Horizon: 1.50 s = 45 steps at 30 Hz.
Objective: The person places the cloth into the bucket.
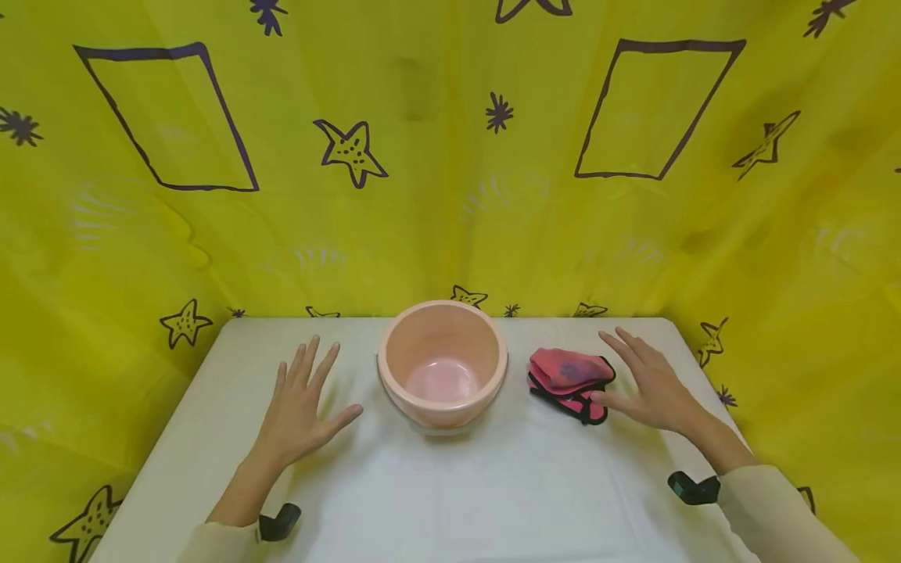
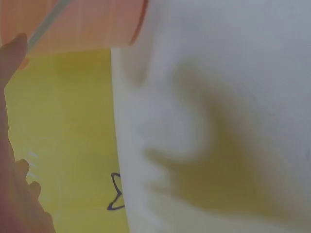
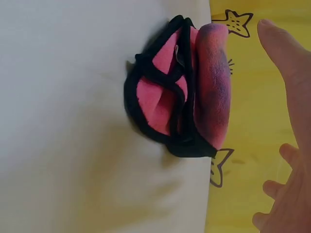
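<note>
A pink plastic bucket (image 1: 443,414) stands upright on the table, its inside bare, with a pale handle (image 2: 47,22) against its outer side. To its right lies a folded pink cloth item with black edging (image 1: 572,375), purple marks on its top. My left hand (image 1: 299,414) hovers left of the bucket, fingers spread and straight, thumb toward it, holding nothing. Over on the right, my right hand (image 1: 651,391) is held beside the folded cloth, fingers extended; its thumb tip overlaps the cloth's edge in the head view. The right wrist view shows a gap between thumb and cloth.
The white table (image 1: 450,500) ends at a yellow curtain (image 1: 436,227) printed with dark stars and frames, which hangs behind and along both sides. Dark devices sit at the left wrist (image 1: 279,522) and the right wrist (image 1: 693,489). Both hands cast shadows on the tabletop.
</note>
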{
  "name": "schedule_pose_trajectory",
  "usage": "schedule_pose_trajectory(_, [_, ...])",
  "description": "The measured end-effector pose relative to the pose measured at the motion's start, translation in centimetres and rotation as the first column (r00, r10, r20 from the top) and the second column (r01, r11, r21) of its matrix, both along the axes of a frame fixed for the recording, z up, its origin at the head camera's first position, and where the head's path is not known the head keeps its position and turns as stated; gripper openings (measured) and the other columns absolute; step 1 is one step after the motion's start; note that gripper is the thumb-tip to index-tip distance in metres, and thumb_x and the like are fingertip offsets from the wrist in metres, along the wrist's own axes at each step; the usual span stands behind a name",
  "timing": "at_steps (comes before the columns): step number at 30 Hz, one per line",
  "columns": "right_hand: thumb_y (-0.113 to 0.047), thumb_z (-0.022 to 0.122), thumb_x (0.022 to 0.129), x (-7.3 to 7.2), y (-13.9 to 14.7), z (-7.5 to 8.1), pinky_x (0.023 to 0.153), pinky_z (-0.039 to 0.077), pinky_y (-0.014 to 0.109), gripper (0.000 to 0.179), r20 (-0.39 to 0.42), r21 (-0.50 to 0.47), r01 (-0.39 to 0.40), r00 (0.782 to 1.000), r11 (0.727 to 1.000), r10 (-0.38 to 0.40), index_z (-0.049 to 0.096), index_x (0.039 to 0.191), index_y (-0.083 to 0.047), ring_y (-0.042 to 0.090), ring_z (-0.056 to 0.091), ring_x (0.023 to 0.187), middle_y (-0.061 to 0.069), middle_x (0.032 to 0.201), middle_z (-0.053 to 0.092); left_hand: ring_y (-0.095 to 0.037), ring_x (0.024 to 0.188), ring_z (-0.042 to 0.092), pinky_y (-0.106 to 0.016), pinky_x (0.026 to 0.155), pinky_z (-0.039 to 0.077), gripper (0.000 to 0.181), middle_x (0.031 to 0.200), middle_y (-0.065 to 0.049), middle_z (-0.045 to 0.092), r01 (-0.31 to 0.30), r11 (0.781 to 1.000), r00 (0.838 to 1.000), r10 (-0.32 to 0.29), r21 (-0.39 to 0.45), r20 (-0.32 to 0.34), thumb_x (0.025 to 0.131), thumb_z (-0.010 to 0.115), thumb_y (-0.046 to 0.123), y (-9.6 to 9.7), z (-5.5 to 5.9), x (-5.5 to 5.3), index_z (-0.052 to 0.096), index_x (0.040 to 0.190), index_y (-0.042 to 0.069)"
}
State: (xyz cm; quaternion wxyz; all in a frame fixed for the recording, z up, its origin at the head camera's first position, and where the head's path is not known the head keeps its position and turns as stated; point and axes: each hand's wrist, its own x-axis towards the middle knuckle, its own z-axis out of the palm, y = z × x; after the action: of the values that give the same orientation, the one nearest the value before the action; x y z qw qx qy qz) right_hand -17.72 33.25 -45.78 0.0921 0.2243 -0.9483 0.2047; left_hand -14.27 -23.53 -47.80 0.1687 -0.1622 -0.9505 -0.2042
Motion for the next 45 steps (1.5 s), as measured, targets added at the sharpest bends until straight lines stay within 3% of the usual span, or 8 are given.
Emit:
schedule_pose_trajectory(7, [-0.038,0.084,0.085,-2.1,-1.1,0.7,0.105,0.024,0.082,0.092,0.091,-0.039,-0.052,0.994,0.998,0.056,0.035,0.159,-0.014,0.058,0.03,0.141,0.032,0.159,0.031,-0.045,0.154,0.013,-0.069,0.121,0.01,0.103,0.171,-0.014,0.013,0.097,0.973,0.991,-0.115,0.207,0.075,0.086,0.08,0.045,2.3,0.6,-0.5,0.019,0.166,0.024])
schedule_pose_trajectory(13, [-0.039,0.082,0.088,-3.9,-2.1,0.5,0.11,0.022,0.08,0.09,0.188,-0.1,-0.071,0.978,0.992,0.089,0.034,0.159,-0.012,0.053,0.028,0.145,0.026,0.161,0.032,-0.039,0.156,0.014,-0.072,0.117,0.019,0.1,0.172,-0.007,0.01,0.107,0.937,0.975,-0.165,0.334,0.151,0.09,0.077,0.041,4.0,1.4,-0.6,0.014,0.166,0.029])
schedule_pose_trajectory(17, [-0.039,0.082,0.088,-4.9,-2.6,-0.6,0.112,0.025,0.075,0.089,0.242,-0.166,-0.078,0.963,0.983,0.117,0.034,0.16,-0.013,0.048,0.031,0.146,0.02,0.161,0.035,-0.035,0.156,0.019,-0.07,0.116,0.025,0.098,0.172,-0.005,0.014,0.113,0.92,0.971,-0.183,0.376,0.155,0.091,0.076,0.042,5.0,1.3,-0.9,0.015,0.166,0.029])
schedule_pose_trajectory(27, [-0.05,0.077,0.089,-5.5,-3.1,-2.5,0.106,0.032,0.078,0.087,0.393,-0.163,0.016,0.918,0.987,0.05,0.034,0.159,-0.022,0.053,0.041,0.138,0.02,0.158,0.04,-0.042,0.141,0.046,-0.071,0.108,0.038,0.09,0.168,-0.001,0.028,0.158,0.864,0.952,-0.262,0.479,0.158,0.093,0.073,0.041,6.4,0.6,-1.0,0.02,0.165,0.03])
schedule_pose_trajectory(31, [-0.052,0.078,0.088,-5.3,-3.0,-3.1,0.104,0.037,0.075,0.085,0.433,-0.146,0.031,0.9,0.989,0.036,0.038,0.157,-0.026,0.048,0.048,0.133,0.02,0.152,0.048,-0.043,0.142,0.044,-0.064,0.11,0.041,0.088,0.168,-0.002,0.028,0.162,0.847,0.943,-0.283,0.507,0.172,0.094,0.072,0.037,6.5,0.6,-1.0,0.02,0.165,0.031])
schedule_pose_trajectory(35, [-0.049,0.077,0.09,-5.1,-3.0,-3.5,0.103,0.043,0.069,0.079,0.429,-0.157,-0.01,0.9,0.988,0.077,0.042,0.156,-0.023,0.041,0.05,0.128,0.018,0.153,0.048,-0.042,0.143,0.043,-0.06,0.109,0.044,0.088,0.168,-0.006,0.029,0.139,0.833,0.937,-0.285,0.535,0.202,0.094,0.072,0.036,6.7,0.5,-1.0,0.019,0.164,0.034])
schedule_pose_trajectory(41, [-0.038,0.077,0.093,-4.8,-3.2,-3.6,0.096,0.049,0.058,0.071,0.373,-0.177,-0.106,0.913,0.979,0.166,0.047,0.153,-0.017,0.037,0.05,0.123,0.02,0.151,0.049,-0.043,0.141,0.046,-0.054,0.109,0.044,0.09,0.166,-0.016,0.03,0.09,0.747,0.902,-0.341,0.658,0.264,0.094,0.074,0.029,7.0,0.1,-1.1,0.017,0.163,0.036])
schedule_pose_trajectory(45, [-0.04,0.081,0.089,-4.5,-3.3,-3.9,0.092,0.05,0.054,0.072,0.354,-0.153,-0.095,0.924,0.984,0.144,0.051,0.151,-0.02,0.035,0.051,0.119,0.016,0.146,0.054,-0.042,0.143,0.043,-0.05,0.109,0.044,0.09,0.163,-0.021,0.032,0.094,0.697,0.886,-0.384,0.711,0.26,0.094,0.075,0.024,7.3,-0.3,-1.2,0.017,0.163,0.032])
